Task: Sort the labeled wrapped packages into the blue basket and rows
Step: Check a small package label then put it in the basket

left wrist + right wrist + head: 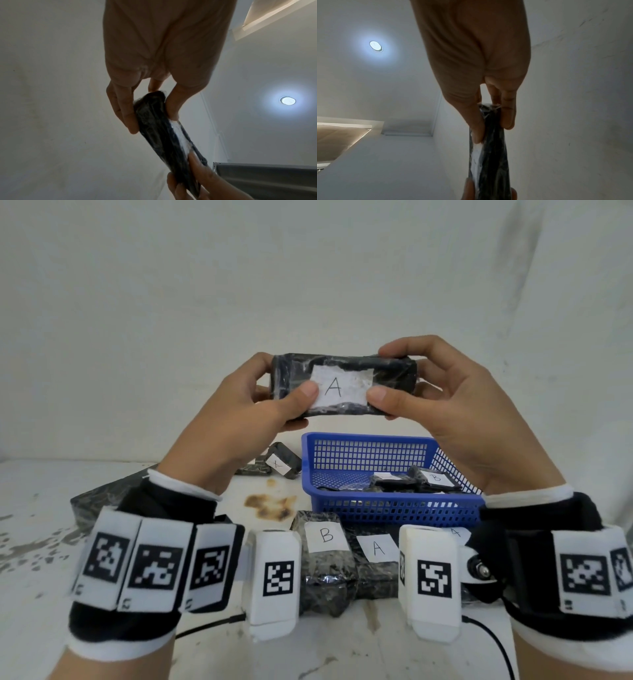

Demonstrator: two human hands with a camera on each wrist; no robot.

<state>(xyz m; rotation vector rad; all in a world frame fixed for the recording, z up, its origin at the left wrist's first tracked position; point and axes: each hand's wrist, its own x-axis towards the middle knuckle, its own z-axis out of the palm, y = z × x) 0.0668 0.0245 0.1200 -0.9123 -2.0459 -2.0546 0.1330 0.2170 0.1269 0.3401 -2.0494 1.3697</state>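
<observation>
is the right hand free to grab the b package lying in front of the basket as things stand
Probably not yet. The right hand and left hand both grip the A package, held up above the blue basket. The B package lies uncovered on the table, so nothing else blocks it.

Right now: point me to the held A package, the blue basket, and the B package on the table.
held A package (344,385), head view, on its white label.
blue basket (394,510), head view, on its near wall.
B package on the table (325,568), head view, on its dark wrap below the label.

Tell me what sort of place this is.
Likely a plain indoor workroom: a stained white table against a bare wall, a recessed ceiling light, and a blue basket of labeled packages.
</observation>
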